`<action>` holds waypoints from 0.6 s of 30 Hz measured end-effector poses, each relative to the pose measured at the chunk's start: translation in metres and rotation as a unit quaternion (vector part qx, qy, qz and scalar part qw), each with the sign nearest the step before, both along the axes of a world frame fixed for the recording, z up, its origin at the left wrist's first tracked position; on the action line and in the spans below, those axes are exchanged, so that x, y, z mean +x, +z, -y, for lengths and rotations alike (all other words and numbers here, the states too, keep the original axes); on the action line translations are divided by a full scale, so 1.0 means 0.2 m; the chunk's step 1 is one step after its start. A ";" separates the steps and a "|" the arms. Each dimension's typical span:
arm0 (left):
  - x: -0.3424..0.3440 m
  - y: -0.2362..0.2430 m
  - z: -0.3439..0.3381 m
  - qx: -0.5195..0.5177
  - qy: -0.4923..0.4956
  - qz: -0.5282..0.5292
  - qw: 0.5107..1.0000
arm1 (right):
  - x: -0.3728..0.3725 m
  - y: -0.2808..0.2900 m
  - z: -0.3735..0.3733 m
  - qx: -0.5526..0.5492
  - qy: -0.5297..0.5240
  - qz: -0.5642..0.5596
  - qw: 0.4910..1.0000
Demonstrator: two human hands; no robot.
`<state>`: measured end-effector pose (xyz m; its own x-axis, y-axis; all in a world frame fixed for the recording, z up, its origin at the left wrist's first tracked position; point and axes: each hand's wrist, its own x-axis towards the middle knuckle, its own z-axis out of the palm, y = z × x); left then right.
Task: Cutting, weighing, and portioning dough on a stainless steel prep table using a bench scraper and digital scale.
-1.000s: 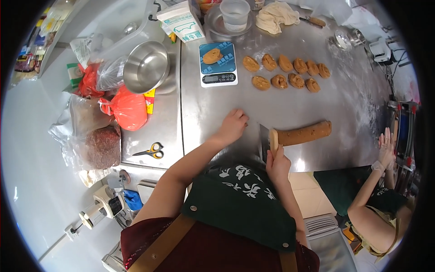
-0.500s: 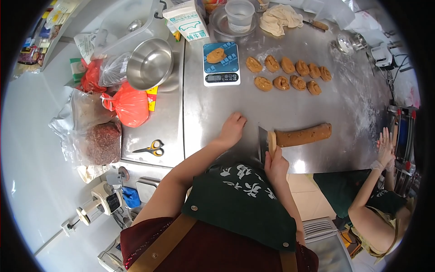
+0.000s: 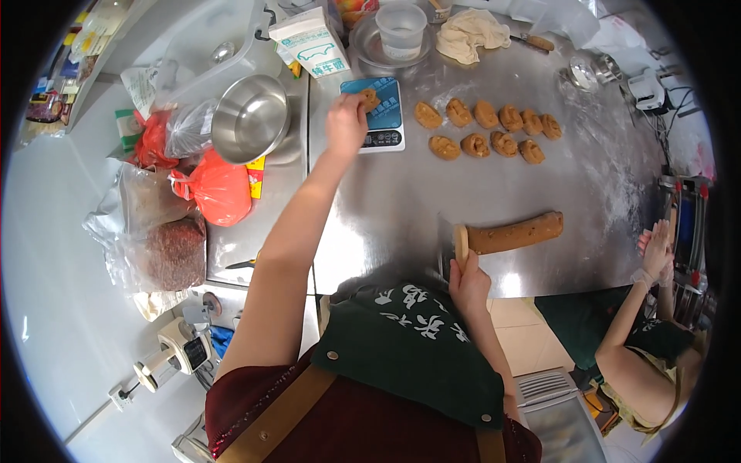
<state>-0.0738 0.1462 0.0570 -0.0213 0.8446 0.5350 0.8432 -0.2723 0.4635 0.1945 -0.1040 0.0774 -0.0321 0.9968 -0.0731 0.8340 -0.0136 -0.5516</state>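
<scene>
My left hand (image 3: 346, 123) is at the kitchen scale (image 3: 390, 112), its fingers closed on the brown dough piece (image 3: 370, 99) over the blue weighing surface. My right hand (image 3: 469, 284) grips the wooden handle of a dough scraper (image 3: 461, 245), whose blade is seen nearly edge-on. That scraper stands at the left end of a thick brown dough log (image 3: 515, 232) lying on the steel table. Farther back, several cut dough pieces (image 3: 480, 145) lie in two rows to the right of the scale.
A steel bowl (image 3: 251, 119), a milk carton (image 3: 311, 44) and a red plastic bag (image 3: 218, 189) stand on the left. At the back are a clear plastic tub (image 3: 400, 32), a crumpled cloth (image 3: 472, 35) and a knife (image 3: 538, 43). A co-worker's gloved hands (image 3: 656, 251) are at the right.
My left hand has moved from the table's middle forward and left to the scale and taken hold of the dough piece. My right hand stays on the scraper beside the log.
</scene>
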 end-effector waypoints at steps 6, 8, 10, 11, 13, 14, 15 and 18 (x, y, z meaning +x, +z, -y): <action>-0.06 -0.11 -0.04 0.007 -0.032 -0.105 0.994 | 0.01 0.05 0.01 -0.008 -0.006 -0.009 1.000; -0.06 -0.13 0.01 0.011 -0.030 -0.110 0.993 | 0.02 0.09 0.03 -0.007 -0.026 -0.010 1.000; -0.03 -0.13 0.09 -0.033 0.001 -0.031 0.999 | 0.05 0.11 0.04 -0.002 -0.047 -0.021 0.999; -0.01 -0.12 0.14 -0.040 -0.004 -0.023 0.999 | 0.07 0.13 0.04 0.008 -0.063 -0.036 0.997; -0.01 -0.08 0.28 -0.026 0.010 0.018 0.999 | 0.11 0.15 0.05 0.008 -0.101 -0.031 0.994; 0.00 -0.09 0.36 -0.033 0.005 0.025 0.999 | 0.13 0.16 0.05 0.014 -0.133 -0.032 0.990; -0.01 -0.11 0.44 -0.051 -0.007 0.033 0.998 | 0.14 0.16 0.05 0.011 -0.134 -0.027 0.990; 0.03 -0.12 0.66 -0.115 -0.023 0.054 0.992 | 0.16 0.17 0.03 -0.001 -0.168 -0.063 0.984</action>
